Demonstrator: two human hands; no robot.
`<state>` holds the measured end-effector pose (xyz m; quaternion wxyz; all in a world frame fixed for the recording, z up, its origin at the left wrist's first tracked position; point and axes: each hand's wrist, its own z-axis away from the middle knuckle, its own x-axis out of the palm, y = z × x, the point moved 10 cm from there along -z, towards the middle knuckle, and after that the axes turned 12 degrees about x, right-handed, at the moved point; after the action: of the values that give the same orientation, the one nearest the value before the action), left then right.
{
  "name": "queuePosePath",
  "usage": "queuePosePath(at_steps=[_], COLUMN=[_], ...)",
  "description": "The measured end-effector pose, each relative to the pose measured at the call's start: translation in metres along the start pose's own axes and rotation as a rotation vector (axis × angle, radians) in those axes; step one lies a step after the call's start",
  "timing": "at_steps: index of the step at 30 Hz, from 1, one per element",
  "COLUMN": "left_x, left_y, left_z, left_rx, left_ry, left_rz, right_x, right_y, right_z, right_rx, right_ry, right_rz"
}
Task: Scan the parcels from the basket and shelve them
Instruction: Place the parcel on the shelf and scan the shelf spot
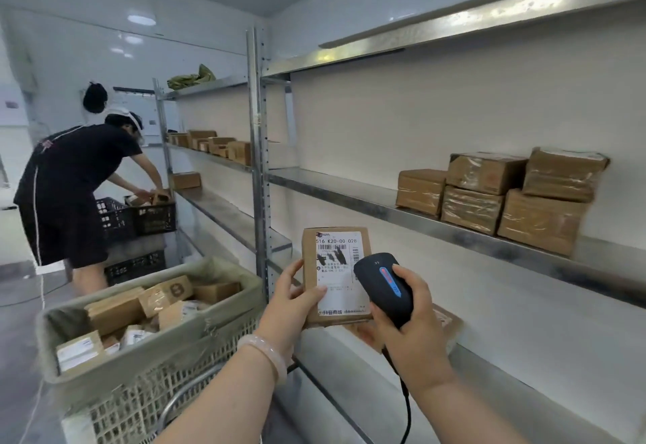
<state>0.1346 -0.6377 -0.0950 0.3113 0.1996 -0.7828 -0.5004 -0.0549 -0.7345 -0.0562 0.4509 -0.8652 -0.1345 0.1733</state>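
Observation:
My left hand [286, 298] holds a small cardboard parcel [335, 269] upright, its white shipping label facing me. My right hand [409, 317] grips a black handheld scanner [382, 286] with a blue button, its head right beside the label's right edge and my thumb on the button. A cable hangs from the scanner below my wrist. The pale basket [223, 290] lined with a grey-green bag sits at lower left, holding several more parcels [119, 310]. The metal shelf [367, 199] in front of me carries several taped boxes [489, 195].
Another person [70, 181] in black bends over black crates [146, 216] at the far left of the aisle. The shelving's upright post [260, 164] stands just behind the basket. More boxes [213, 144] line the far shelves. A box [451, 321] lies on the lower shelf behind my right hand.

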Motion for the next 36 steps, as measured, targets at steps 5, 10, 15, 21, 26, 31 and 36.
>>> queuePosePath(at_steps=[5,10,15,21,26,31,36], left_x=[-0.090,-0.177,-0.244,-0.296,-0.325,-0.344,-0.359], left_y=[0.000,-0.011,-0.020,-0.029,-0.035,-0.040,-0.045], left_z=[0.001,0.005,0.006,0.008,0.009,0.008,0.005], left_rx=[-0.003,-0.034,-0.033,-0.031,-0.039,-0.042,-0.046], left_ry=[0.139,0.272,0.393,0.473,0.491,0.510,0.538], left_rz=[-0.043,-0.048,-0.012,-0.037,-0.068,-0.042,-0.018], right_x=[0.085,0.155,0.216,0.266,0.289,0.304,0.314], right_y=[0.013,0.002,-0.016,-0.026,-0.032,-0.041,-0.046], right_z=[0.002,0.009,0.020,0.032,0.036,0.039,0.040], right_rx=[0.058,0.057,0.063,0.081,0.113,0.113,0.116], right_ry=[-0.119,-0.185,-0.278,-0.395,-0.433,-0.451,-0.479], right_rz=[-0.011,0.038,0.080,0.107,0.113,0.157,0.180])
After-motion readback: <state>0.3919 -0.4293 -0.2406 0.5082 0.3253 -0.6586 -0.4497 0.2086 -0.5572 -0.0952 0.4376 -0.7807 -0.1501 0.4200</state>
